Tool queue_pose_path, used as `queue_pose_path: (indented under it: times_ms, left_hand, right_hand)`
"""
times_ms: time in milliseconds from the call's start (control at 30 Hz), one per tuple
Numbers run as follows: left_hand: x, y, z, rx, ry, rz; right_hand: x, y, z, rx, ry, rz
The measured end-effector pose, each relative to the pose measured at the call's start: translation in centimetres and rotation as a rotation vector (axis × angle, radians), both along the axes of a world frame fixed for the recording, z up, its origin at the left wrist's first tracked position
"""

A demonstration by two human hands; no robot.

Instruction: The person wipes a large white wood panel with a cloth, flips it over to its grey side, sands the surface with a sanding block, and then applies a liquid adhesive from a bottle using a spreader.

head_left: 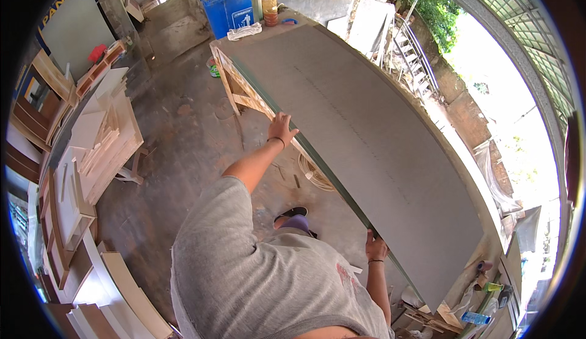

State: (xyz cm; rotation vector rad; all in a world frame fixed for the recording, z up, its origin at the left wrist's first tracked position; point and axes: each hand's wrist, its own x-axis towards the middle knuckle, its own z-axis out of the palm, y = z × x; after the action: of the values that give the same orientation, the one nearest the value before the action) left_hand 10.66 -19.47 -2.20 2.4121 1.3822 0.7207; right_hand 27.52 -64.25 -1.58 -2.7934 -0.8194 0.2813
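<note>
A long, flat grey board [366, 125] with a green near edge slants across the view from upper middle to lower right. My left hand [281, 128] grips that edge towards the far end, its thumb spread over the top face. Nearer to me, my right hand [376, 247] holds the same edge from the side, its fingers partly hidden by the board. Dark bands circle both wrists. Under the far end stands a wooden trestle [231, 86]; what bears the near end is largely hidden.
A blue bin [224, 14] with a yellow lid and a bottle of orange-brown liquid [270, 8] stand beyond the board. Stacked panels [101, 137] line the left side. A coiled hose or cord [312, 173] lies beneath the board. Wood scraps [427, 319] and a blue bottle [475, 318] sit lower right.
</note>
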Motion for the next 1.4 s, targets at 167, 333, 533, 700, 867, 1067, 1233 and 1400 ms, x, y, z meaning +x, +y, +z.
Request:
queue_pose_path:
  times_ms: [167, 333, 533, 700, 867, 1067, 1233, 1400]
  left_hand:
    - [3.7, -5.5, -5.2, -0.39, -0.339, 0.137]
    - [6.7, -8.9, -2.2, -0.763, -0.381, 0.296]
    - [7.9, -7.4, -1.8, -1.211, -1.047, 0.471]
    - [7.3, -8.2, 2.6, -1.298, -1.057, 0.427]
    - [7.7, -7.8, 4.1, -1.344, -1.015, 0.364]
    - [9.7, -6.0, -0.4, -1.233, -0.887, 0.446]
    - [9.8, -7.2, -1.8, -1.084, -0.913, 0.503]
    - [7.8, -7.2, -3.5, -0.957, -0.892, 0.447]
  right_hand:
    - [1.2, -1.2, -2.4, -0.073, 0.053, 0.024]
    - [-0.4, -0.6, 0.0, -0.08, 0.121, 0.037]
    - [-0.5, -1.6, -0.4, -0.059, 0.188, 0.063]
    - [0.9, -3.6, -1.4, 0.326, 0.177, 0.12]
    - [1.4, -3.4, -1.3, 1.2, 0.674, -0.21]
    - [2.7, -3.2, 1.1, 1.269, 0.794, -0.344]
    - [2.2, -3.8, 1.0, 1.258, 0.751, -0.366]
    - [1.7, -4.0, 0.9, 1.21, 0.769, -0.374]
